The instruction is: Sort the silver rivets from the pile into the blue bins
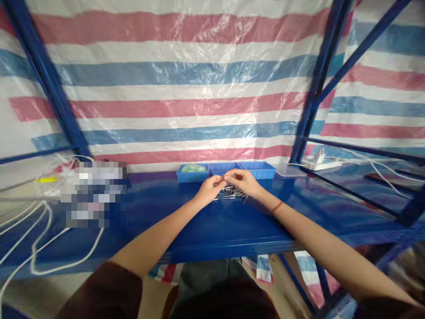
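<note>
My left hand (210, 189) and my right hand (245, 181) meet above the blue table, their fingertips pinched close together. Whatever sits between the fingers is too small to make out. Just beneath and behind them lies a loose pile of thin silvery metal pieces (233, 192), like pins or screws, partly hidden by my right hand. A few single pieces lie at the pile's front edge. Beyond the hands, a blue bin (187, 177) holds a pale green packet (194, 168). Two more blue bins stand beside it, the middle one (215, 169) partly covered by my hands, the right one (262, 173) in plain view.
A clear plastic lid or tray (291, 171) lies right of the bins. White cables (49, 221) loop over the left end of the table (149, 221), near a blurred-out area. A white power strip (322, 165) sits at the right. Blue metal posts (307, 110) frame the table.
</note>
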A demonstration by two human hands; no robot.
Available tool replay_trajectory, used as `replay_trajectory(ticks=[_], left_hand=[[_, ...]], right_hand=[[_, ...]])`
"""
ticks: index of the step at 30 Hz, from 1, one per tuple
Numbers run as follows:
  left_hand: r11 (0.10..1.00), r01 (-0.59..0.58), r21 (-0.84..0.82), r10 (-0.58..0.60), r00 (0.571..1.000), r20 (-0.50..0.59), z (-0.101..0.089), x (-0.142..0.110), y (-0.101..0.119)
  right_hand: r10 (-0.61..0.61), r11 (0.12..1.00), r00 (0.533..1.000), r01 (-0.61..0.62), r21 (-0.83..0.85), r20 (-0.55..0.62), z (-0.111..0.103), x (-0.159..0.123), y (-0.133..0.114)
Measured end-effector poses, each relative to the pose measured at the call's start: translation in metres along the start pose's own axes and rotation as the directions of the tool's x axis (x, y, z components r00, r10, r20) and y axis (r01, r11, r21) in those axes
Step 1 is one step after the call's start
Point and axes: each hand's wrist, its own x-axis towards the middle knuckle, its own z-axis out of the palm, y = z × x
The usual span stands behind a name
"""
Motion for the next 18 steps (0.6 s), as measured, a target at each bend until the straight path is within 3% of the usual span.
replay_trajectory(ticks=[5,10,12,15,18], left_hand=[[0.994,0.004,0.110,0.013,0.989,-0.148,-0.006,-0.002,0.006],[0.974,0.002,0.228,0.043,0.980,-0.192,-0.007,-0.004,0.012],[0.954,-0.023,0.297,0.089,0.973,-0.212,-0.007,-0.005,0.013],[0.885,-0.130,0.447,0.205,0.971,-0.123,-0.007,-0.007,0.014],[0.789,-0.245,0.563,0.230,0.968,0.098,-0.007,-0.011,0.018]], right_hand=[[-0.120,0.979,0.993,0.118,-0.164,0.001,-0.006,0.000,-0.004],[-0.172,0.919,0.981,0.191,-0.346,0.084,-0.008,0.000,-0.003],[-0.104,0.921,0.994,0.114,-0.372,0.046,-0.009,0.002,0.004],[0.056,0.920,0.984,-0.117,-0.375,-0.169,-0.017,0.008,0.020],[0.214,0.846,0.866,-0.396,-0.358,-0.452,-0.035,0.011,0.037]])
